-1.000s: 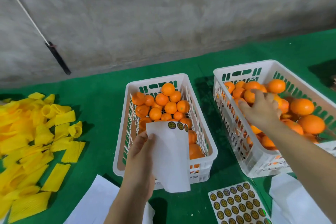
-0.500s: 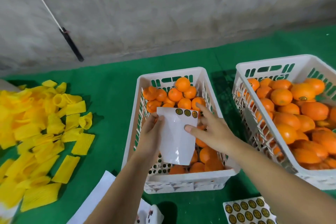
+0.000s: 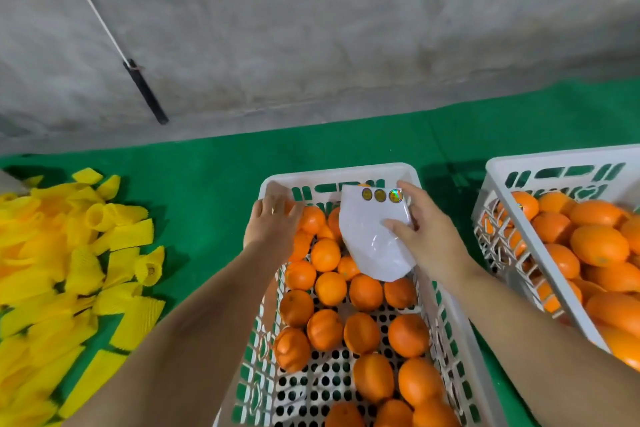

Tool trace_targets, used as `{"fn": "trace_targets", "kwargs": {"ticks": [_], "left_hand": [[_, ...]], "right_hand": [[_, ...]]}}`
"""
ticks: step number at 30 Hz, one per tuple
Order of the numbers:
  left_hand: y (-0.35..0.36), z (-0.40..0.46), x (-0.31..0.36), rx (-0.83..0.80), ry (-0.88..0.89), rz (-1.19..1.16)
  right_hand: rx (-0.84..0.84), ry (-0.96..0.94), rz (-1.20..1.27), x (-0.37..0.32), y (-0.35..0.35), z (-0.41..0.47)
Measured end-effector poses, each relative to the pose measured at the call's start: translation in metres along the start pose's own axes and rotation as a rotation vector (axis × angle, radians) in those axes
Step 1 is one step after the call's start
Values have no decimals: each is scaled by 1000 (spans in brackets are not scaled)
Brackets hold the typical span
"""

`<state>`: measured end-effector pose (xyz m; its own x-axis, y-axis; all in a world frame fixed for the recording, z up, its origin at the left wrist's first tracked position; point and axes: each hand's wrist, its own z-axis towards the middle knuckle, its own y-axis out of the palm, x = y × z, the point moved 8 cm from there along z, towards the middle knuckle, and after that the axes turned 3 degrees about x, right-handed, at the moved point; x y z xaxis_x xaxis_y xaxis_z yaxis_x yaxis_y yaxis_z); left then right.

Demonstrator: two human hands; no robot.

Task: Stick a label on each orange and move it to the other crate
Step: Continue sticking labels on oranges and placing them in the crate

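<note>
A white middle crate (image 3: 336, 172) holds several oranges (image 3: 363, 291) on its perforated floor. My right hand (image 3: 429, 236) pinches a white label sheet (image 3: 370, 246) over the crate's far right part, thumb on the front and fingers behind. Three round labels (image 3: 379, 195) remain along the sheet's top edge. My left hand (image 3: 273, 222) reaches palm down into the far left corner of the crate, its fingers lying over an orange by the rim. A second white crate (image 3: 554, 163) on the right is heaped with oranges (image 3: 599, 246).
A pile of yellow foam nets (image 3: 69, 270) covers the green cloth (image 3: 207, 184) on the left. A black-handled stick (image 3: 145, 90) leans on the grey wall behind. Green cloth shows between the two crates.
The label sheet has passed from my left hand to my right. My left hand has moved to the crate's far left corner. The view has moved closer over the middle crate.
</note>
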<state>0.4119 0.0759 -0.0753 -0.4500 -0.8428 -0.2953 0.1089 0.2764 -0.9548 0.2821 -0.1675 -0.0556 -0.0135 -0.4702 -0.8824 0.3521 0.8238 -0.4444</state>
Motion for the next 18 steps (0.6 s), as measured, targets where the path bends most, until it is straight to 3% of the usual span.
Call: {"fn": "trace_targets", "kwargs": {"ticks": [3,7,9,12,13,15,18], "left_hand": [[11,15,6,51,21,212],[-3,13,5,84,-53,139],[-18,-11,6,89,-144,-194],[-49,-66,21,136,-273,-1159],[-62,-86,29,143,-289,-1374],[-84,-125,39,158,-283,-1602],[-120,-175,42,264,-124,-1693]], "right_hand": [[19,11,-70,7,1,0],[26,38,-37,3,-2,0],[24,59,-16,-2,-4,-3],[-9,76,-24,-13,-7,-15],[-34,67,24,-22,-5,-23],[-95,23,87,-47,-2,-46],[-231,-66,149,-95,-1,-91]]}}
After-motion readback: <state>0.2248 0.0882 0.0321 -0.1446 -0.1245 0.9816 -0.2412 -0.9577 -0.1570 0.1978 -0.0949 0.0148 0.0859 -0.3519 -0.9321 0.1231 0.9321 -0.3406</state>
